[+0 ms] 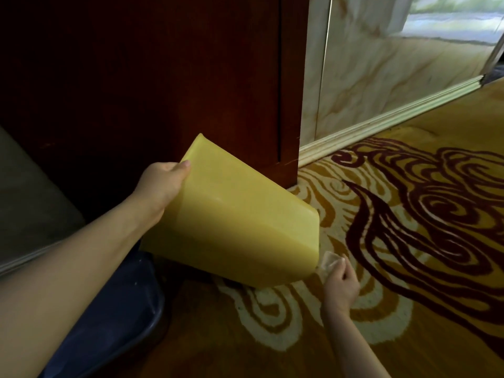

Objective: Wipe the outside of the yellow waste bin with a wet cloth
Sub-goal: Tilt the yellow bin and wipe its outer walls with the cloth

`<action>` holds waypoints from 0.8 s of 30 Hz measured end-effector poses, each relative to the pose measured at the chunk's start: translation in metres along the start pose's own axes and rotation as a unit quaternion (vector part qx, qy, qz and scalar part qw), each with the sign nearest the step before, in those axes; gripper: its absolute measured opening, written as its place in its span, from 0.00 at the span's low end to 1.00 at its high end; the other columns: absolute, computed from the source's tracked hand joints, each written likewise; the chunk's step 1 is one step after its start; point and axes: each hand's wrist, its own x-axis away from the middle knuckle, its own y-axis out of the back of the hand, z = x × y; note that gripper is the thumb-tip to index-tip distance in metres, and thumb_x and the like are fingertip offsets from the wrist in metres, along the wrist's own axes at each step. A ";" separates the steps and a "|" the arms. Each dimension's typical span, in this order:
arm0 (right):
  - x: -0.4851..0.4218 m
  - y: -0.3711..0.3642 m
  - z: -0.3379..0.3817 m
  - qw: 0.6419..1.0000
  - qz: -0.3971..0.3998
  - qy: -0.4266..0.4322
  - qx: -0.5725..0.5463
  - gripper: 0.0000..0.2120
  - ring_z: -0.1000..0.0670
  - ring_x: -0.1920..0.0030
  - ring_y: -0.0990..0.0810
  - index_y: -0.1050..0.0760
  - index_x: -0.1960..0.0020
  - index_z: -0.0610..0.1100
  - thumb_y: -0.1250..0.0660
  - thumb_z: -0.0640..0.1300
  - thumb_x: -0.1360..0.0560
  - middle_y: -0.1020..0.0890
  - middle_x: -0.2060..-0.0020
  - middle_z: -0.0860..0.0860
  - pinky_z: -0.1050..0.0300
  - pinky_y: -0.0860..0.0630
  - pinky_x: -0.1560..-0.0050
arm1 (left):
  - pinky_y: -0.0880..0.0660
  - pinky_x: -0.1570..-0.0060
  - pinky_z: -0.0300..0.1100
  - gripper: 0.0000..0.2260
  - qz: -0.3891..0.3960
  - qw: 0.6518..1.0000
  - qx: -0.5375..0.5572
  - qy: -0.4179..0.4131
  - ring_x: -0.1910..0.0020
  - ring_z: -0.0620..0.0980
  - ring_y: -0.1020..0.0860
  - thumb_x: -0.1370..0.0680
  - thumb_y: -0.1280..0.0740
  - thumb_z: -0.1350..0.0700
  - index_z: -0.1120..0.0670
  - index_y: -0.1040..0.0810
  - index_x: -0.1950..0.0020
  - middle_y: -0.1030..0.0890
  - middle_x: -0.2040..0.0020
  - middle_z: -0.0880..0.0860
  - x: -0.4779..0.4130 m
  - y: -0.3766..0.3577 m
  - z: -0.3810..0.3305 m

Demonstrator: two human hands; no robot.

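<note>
Head view: carpet (409, 309) with a swirl pattern fills the near and right ground; a dark wooden cabinet (163, 77) stands far left. Bin (231, 222), yellow, is tilted over the carpet, one end raised toward the cabinet, the other low at near right. Left hand (163, 184) is clamped on the raised left edge, thumb over the wall. Right hand (341, 285), just right of the low end, pinches a pale cloth (331, 261) close beside the bin's corner; contact cannot be told. Wiping appears under way at the low end; the next stroke calls for pressing the cloth along the wall while the left hand steadies the tilt.
</note>
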 end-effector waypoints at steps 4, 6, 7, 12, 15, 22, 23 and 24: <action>0.001 0.001 0.043 0.995 -0.028 0.097 -0.004 0.19 0.51 0.36 0.28 0.31 0.32 0.44 0.44 0.50 0.20 0.24 0.36 0.48 0.59 0.32 0.42 | 0.32 0.66 0.35 0.10 0.019 0.998 -0.002 -0.066 0.60 0.39 0.24 0.20 0.45 0.48 0.45 0.24 0.50 0.22 0.59 0.43 0.014 -0.002 0.011; 0.006 -0.006 0.071 0.985 -0.020 0.169 -0.013 0.19 0.55 0.40 0.26 0.31 0.32 0.45 0.44 0.51 0.20 0.23 0.38 0.50 0.64 0.31 0.44 | 0.28 0.66 0.30 0.10 0.043 0.994 -0.006 -0.099 0.62 0.35 0.22 0.20 0.44 0.48 0.41 0.24 0.53 0.21 0.58 0.41 0.020 0.000 0.016; 0.010 -0.011 0.085 0.979 -0.013 0.201 -0.019 0.19 0.59 0.44 0.26 0.30 0.32 0.45 0.44 0.50 0.20 0.23 0.41 0.52 0.70 0.31 0.47 | 0.27 0.66 0.27 0.09 0.060 0.992 -0.005 -0.112 0.61 0.32 0.21 0.20 0.44 0.49 0.41 0.24 0.52 0.20 0.57 0.41 0.023 0.001 0.020; 0.040 -0.039 0.140 0.941 0.032 0.337 -0.026 0.16 0.61 0.48 0.25 0.29 0.33 0.42 0.44 0.44 0.19 0.22 0.47 0.53 0.69 0.29 0.49 | 0.28 0.65 0.23 0.09 0.139 0.985 -0.016 -0.104 0.60 0.31 0.20 0.24 0.43 0.47 0.42 0.23 0.52 0.16 0.61 0.33 0.028 0.017 0.034; 0.061 -0.059 0.157 0.910 0.111 0.394 0.064 0.16 0.52 0.41 0.28 0.28 0.34 0.41 0.43 0.42 0.20 0.20 0.42 0.48 0.64 0.35 0.42 | 0.26 0.65 0.26 0.12 0.200 0.977 -0.034 -0.064 0.58 0.36 0.18 0.30 0.40 0.44 0.43 0.21 0.51 0.16 0.58 0.35 0.028 0.040 0.042; 0.115 -0.071 0.137 0.850 0.225 0.445 0.172 0.17 0.50 0.39 0.31 0.30 0.32 0.43 0.44 0.45 0.20 0.22 0.38 0.49 0.61 0.35 0.39 | 0.26 0.59 0.39 0.14 0.218 0.976 -0.002 0.012 0.56 0.41 0.16 0.40 0.31 0.36 0.34 0.19 0.56 0.14 0.56 0.40 0.020 0.053 0.012; 0.121 -0.071 0.133 0.841 0.235 0.451 0.182 0.18 0.49 0.39 0.31 0.31 0.31 0.43 0.44 0.45 0.19 0.23 0.37 0.49 0.60 0.34 0.39 | 0.26 0.60 0.41 0.14 0.198 0.980 -0.004 0.016 0.58 0.43 0.16 0.38 0.33 0.34 0.38 0.17 0.58 0.14 0.57 0.43 0.017 0.047 0.005; 0.126 -0.071 0.130 0.833 0.242 0.459 0.190 0.18 0.48 0.40 0.30 0.31 0.31 0.42 0.44 0.44 0.19 0.23 0.36 0.48 0.58 0.33 0.39 | 0.26 0.62 0.42 0.17 0.169 0.985 -0.020 0.026 0.59 0.48 0.15 0.34 0.35 0.34 0.44 0.16 0.58 0.13 0.60 0.48 0.014 0.041 -0.001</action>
